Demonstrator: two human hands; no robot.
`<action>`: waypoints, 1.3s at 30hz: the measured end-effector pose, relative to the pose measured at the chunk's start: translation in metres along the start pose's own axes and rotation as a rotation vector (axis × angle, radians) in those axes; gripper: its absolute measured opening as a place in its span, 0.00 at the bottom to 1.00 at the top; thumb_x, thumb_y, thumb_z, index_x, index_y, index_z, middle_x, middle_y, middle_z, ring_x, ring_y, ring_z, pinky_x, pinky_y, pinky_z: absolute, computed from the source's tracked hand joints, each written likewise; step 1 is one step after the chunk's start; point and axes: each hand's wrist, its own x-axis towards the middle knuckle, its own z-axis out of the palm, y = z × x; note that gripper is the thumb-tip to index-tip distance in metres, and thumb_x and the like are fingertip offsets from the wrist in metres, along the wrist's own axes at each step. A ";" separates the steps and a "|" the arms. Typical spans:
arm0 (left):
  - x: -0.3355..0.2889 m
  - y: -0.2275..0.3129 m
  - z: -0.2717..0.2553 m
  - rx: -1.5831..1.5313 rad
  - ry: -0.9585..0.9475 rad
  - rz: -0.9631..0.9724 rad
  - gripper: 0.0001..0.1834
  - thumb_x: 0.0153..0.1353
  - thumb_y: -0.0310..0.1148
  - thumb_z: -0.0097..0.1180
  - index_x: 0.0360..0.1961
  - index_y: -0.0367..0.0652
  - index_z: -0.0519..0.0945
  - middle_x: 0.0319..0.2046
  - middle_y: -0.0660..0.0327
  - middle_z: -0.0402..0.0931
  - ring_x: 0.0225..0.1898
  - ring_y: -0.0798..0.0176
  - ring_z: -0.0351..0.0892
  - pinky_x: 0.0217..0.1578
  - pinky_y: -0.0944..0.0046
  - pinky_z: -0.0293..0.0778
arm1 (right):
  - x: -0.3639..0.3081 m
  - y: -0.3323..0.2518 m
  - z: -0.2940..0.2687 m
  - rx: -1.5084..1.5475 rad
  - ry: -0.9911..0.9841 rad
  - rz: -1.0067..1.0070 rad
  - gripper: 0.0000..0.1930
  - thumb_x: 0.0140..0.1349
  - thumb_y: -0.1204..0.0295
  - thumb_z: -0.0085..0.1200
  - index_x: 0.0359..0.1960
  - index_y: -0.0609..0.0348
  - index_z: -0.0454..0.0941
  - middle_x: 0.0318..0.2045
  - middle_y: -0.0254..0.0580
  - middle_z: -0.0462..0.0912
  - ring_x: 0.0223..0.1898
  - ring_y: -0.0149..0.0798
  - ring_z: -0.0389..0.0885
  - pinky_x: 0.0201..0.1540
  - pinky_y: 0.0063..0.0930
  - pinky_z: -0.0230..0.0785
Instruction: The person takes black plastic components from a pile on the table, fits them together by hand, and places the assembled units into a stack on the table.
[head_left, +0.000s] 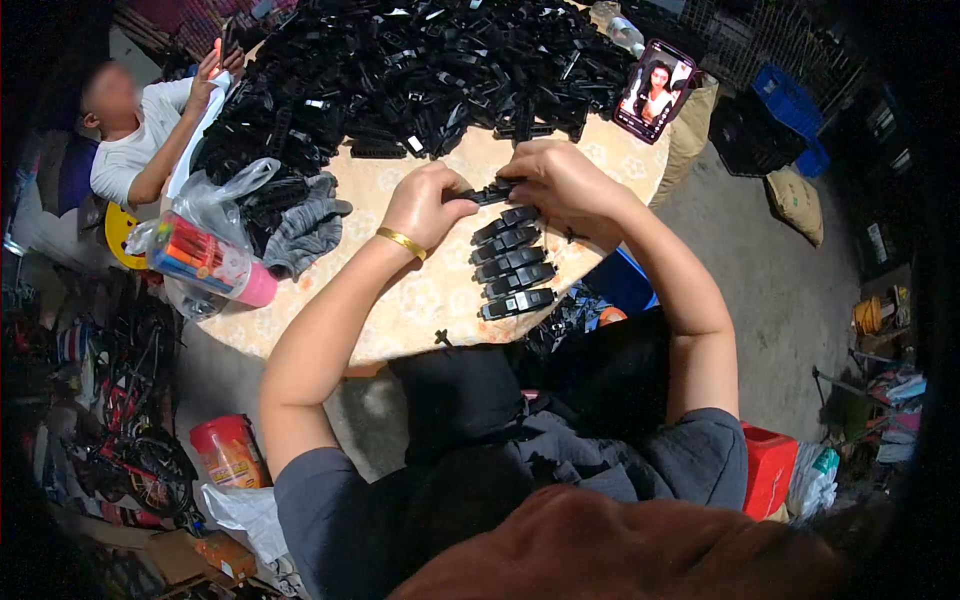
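Note:
Between my two hands is a slim black plastic part [488, 193], held over the table just in front of a large heap of similar black parts [420, 75]. My left hand [428, 205], with a gold-coloured band at the wrist, pinches its left end. The fingers of my right hand [556, 178] close round the other end and partly hide it. Below my right hand, several black plastic pieces [513, 265] lie side by side in a neat column. A small black scrap [443, 339] rests near the table's front edge.
On the table [400, 310] are grey gloves [305, 228], a clear plastic bag [225, 190], a pen tub [210, 262] and a propped phone [655, 90]. A person [150, 140] sits at the far left. A blue bin [625, 280] stands below the right edge.

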 end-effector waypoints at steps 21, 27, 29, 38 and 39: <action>0.026 -0.072 -0.039 0.591 0.501 0.091 0.14 0.47 0.29 0.61 0.38 0.43 0.78 0.38 0.52 0.73 0.46 0.48 0.69 0.44 0.54 0.67 | 0.064 0.044 0.027 -0.509 0.368 0.154 0.12 0.52 0.61 0.56 0.28 0.56 0.80 0.28 0.40 0.80 0.36 0.43 0.76 0.39 0.39 0.63; 0.020 -0.048 -0.037 0.622 0.274 -0.002 0.11 0.45 0.28 0.63 0.32 0.41 0.78 0.33 0.53 0.75 0.40 0.47 0.73 0.41 0.54 0.70 | 0.065 0.046 0.037 -0.540 0.225 0.086 0.11 0.45 0.63 0.58 0.27 0.55 0.78 0.28 0.40 0.78 0.37 0.42 0.76 0.39 0.38 0.61; 0.015 -0.044 -0.033 0.533 0.235 0.012 0.11 0.44 0.27 0.63 0.30 0.41 0.77 0.32 0.52 0.74 0.39 0.47 0.72 0.40 0.54 0.69 | 0.057 0.036 0.036 -0.452 0.261 0.032 0.11 0.46 0.64 0.57 0.29 0.56 0.78 0.29 0.41 0.76 0.36 0.44 0.76 0.39 0.39 0.63; -0.002 0.002 -0.005 0.266 0.100 0.283 0.09 0.42 0.23 0.62 0.24 0.39 0.74 0.26 0.54 0.71 0.33 0.49 0.70 0.37 0.56 0.68 | 0.005 0.004 0.007 0.046 -0.023 0.186 0.15 0.58 0.69 0.48 0.47 0.56 0.75 0.35 0.55 0.77 0.39 0.53 0.76 0.44 0.40 0.69; -0.002 0.001 -0.006 0.271 0.092 0.301 0.10 0.43 0.23 0.61 0.28 0.39 0.74 0.27 0.54 0.72 0.33 0.49 0.70 0.38 0.57 0.69 | 0.004 0.002 0.007 0.100 -0.040 0.233 0.14 0.59 0.69 0.48 0.47 0.56 0.75 0.34 0.55 0.79 0.39 0.53 0.77 0.43 0.40 0.69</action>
